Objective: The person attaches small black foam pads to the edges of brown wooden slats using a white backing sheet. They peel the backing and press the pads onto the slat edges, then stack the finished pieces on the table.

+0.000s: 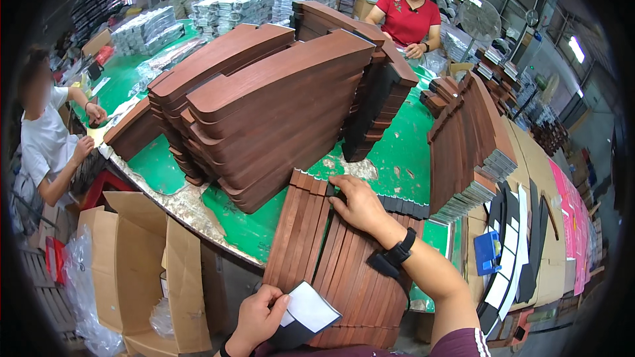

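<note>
Bright, even overhead light; soft shadows; strong fisheye bend w/ dark rim; centre sharp, edges soft.

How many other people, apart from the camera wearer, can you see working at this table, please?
2: a person in a white shirt at the table's left edge, and a person in a red shirt at its far side. Others may be hidden behind stacks.

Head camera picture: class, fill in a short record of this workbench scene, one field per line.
Place: workshop with a green table
Left hand: holds a dark pad with white backing
Right hand: fingers press on a row of brown wooden strips
Behind: tall stacks of curved brown boards
Left: open cardboard box
Others: two people at the table's far sides
</note>
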`<move>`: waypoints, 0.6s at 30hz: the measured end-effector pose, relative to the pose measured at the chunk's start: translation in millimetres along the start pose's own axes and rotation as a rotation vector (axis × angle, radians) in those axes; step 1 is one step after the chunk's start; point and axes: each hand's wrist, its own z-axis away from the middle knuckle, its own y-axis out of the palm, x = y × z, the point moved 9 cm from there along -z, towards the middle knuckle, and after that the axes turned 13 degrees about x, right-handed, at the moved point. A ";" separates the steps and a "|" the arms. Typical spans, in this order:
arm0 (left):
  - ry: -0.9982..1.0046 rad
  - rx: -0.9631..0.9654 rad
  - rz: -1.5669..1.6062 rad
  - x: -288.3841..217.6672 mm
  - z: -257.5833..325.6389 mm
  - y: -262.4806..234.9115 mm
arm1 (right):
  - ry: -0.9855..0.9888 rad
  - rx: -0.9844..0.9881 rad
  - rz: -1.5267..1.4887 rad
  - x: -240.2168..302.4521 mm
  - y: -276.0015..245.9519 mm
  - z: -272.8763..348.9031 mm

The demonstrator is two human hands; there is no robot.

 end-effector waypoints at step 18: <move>0.000 0.016 -0.014 -0.3 1.7 -0.1 | 0.186 0.023 -0.176 -9.9 -4.9 -4.1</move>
